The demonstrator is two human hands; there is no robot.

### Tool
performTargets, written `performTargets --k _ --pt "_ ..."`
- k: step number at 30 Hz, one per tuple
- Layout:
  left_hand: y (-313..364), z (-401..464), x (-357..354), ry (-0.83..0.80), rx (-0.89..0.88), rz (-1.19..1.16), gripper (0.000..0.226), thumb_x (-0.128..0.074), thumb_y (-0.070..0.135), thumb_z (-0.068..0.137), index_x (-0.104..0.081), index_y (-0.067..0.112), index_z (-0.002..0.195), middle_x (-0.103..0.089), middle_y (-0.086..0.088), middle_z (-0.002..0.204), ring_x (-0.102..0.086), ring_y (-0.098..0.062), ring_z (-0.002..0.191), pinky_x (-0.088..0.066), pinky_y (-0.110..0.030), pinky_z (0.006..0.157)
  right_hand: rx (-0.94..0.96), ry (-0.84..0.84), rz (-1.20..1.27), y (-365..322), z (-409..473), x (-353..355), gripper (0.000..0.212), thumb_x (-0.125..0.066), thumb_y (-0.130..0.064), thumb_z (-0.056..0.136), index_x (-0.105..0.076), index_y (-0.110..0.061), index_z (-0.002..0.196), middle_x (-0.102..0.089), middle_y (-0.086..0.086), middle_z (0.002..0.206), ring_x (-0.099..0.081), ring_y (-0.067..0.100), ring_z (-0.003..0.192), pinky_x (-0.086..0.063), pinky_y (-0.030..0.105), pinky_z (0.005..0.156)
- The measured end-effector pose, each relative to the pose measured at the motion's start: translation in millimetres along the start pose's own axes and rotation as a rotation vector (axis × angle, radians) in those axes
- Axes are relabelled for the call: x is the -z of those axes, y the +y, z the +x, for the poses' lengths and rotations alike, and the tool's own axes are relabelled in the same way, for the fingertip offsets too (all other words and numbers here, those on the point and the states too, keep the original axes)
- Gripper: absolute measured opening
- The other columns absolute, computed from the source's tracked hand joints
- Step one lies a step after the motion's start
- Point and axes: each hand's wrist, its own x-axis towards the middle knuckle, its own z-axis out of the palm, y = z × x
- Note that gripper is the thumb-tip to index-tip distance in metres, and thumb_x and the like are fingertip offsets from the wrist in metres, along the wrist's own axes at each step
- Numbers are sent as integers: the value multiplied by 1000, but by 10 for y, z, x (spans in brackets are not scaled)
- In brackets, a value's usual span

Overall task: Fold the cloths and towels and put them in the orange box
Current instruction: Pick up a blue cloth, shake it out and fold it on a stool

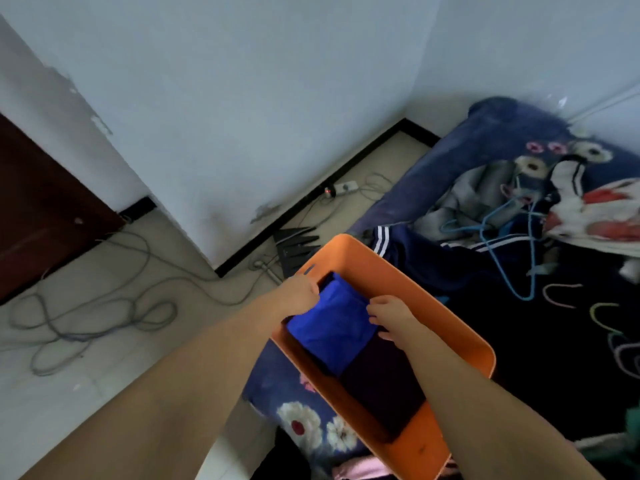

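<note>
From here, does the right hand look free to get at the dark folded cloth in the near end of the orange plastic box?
Probably yes. The right hand is already inside the orange plastic box, on the blue folded towel; the dark folded cloth lies beside it, uncovered on top.
</note>
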Motion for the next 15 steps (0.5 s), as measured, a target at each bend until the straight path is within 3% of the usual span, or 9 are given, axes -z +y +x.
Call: performTargets --k 1,3,5,7,9,12,15 --pt "36 -170 132 84 -1 -43 26 -45 14 94 -67 1 102 -65 -15 115 -56 -25 115 -40 -28 96 72 15 -78 -135 -109 -3 24 -47 -9 92 -60 -8 112 -57 11 95 -54 22 89 -44 30 70" --pt "30 -554 388 234 15 -76 28 -46 15 91 -68 4 105 -65 -13 112 -59 -29 109 -48 -35 93 199 -3 -270 -413 -314 -55 18 -45 -10 93 -62 -10 100 -59 8 93 -55 23 91 -45 29 74" --pt "-51 -853 605 316 14 -99 27 -44 12 90 -67 -1 98 -66 -16 103 -61 -33 100 -50 -37 87 403 47 -488 -719 -524 -131 21 -50 -16 89 -62 -15 105 -65 8 107 -61 25 101 -50 32 87" --pt "-200 -1225 767 449 30 -140 26 -42 13 91 -63 -3 92 -65 -22 101 -61 -36 96 -47 -34 80 610 75 -554 -1013 -963 -236 26 -49 -17 89 -61 -13 112 -64 10 113 -60 29 106 -48 33 89" --pt "-368 -1554 877 596 82 -178 28 -42 18 93 -63 2 100 -64 -18 106 -59 -33 97 -45 -34 78 764 98 -679 -1243 -1374 -380 29 -44 -13 92 -58 -7 117 -61 14 118 -57 32 111 -45 32 88" --pt "-679 -2133 906 808 205 -221 26 -40 20 93 -57 10 110 -61 -10 113 -57 -29 99 -43 -31 74 999 129 -880 -1449 -1917 -746 34 -42 -17 94 -50 -13 127 -54 10 126 -53 30 114 -43 35 90" --pt "-929 -2670 896 946 329 -163 31 -40 23 96 -56 11 119 -60 -11 121 -56 -30 108 -48 -38 85 1199 151 -1041 -1493 -2320 -1121 37 -39 -22 95 -44 -18 132 -50 6 128 -50 26 116 -40 37 91"
